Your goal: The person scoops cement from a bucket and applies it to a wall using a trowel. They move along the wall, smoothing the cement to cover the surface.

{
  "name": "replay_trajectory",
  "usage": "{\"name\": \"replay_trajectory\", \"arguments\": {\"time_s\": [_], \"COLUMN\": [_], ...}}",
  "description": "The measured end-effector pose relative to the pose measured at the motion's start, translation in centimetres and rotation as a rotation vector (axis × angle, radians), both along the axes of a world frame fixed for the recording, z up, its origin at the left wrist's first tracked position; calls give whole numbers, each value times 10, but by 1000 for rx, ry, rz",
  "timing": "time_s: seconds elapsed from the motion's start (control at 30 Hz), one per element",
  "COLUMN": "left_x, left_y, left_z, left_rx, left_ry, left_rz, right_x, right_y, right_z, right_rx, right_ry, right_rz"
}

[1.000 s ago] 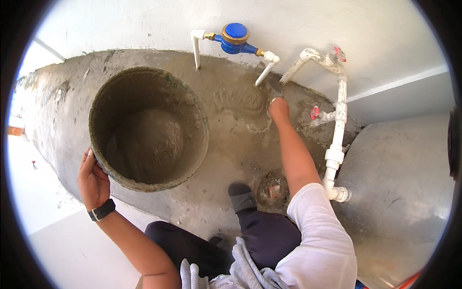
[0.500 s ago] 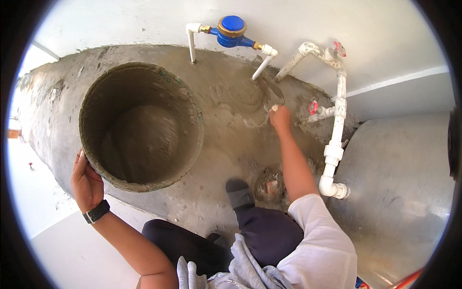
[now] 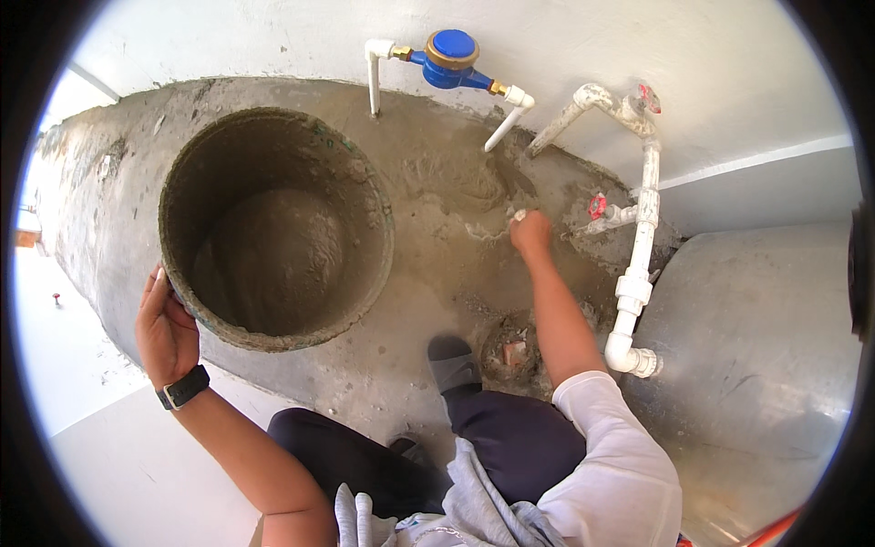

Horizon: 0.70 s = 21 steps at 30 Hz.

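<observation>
At the left stands a large round bucket (image 3: 319,205), its walls crusted with grey mortar and wet mortar in its bottom. My left hand (image 3: 169,333), with a dark watch on the wrist, is closed on the bucket's near left rim, its fingertips partly hidden behind the wall. Down at the wet mortar (image 3: 437,182) on the floor, my right hand (image 3: 531,232) is in a fist around a trowel. Only the pale end of the trowel's handle (image 3: 519,216) shows plainly; its blade is hard to make out against the mortar.
A blue water meter (image 3: 451,59) on white pipes stands along the white wall. White pipes (image 3: 649,201) with red valve handles run right of my arm to a shiny metal tank (image 3: 747,319). A hole with a broken brick (image 3: 515,354) lies beside my foot.
The bucket has tilted slightly and shifted a little right and up in the picture, as has the wall piping. My right fist is slightly lower, and the trowel blade shows less.
</observation>
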<state>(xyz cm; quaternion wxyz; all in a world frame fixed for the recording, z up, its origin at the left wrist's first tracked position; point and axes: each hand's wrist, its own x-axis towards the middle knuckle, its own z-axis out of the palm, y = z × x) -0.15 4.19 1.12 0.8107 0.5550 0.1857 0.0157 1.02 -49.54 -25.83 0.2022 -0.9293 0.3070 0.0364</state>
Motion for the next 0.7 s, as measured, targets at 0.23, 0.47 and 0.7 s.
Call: {"name": "replay_trajectory", "arguments": {"time_s": [0.23, 0.47, 0.7], "left_x": [-4, 1, -1], "left_y": [-7, -4, -8], "left_z": [1, 4, 3], "left_rx": [-4, -32, -11], "left_ry": [-11, -13, -42], "left_rz": [21, -62, -5], "right_x": [-24, 39, 91], "right_y": [22, 23, 29], "right_z": [5, 18, 41], "right_rx": [14, -37, 130], "right_ry": [-111, -134, -9], "right_rz": [53, 186, 174]}}
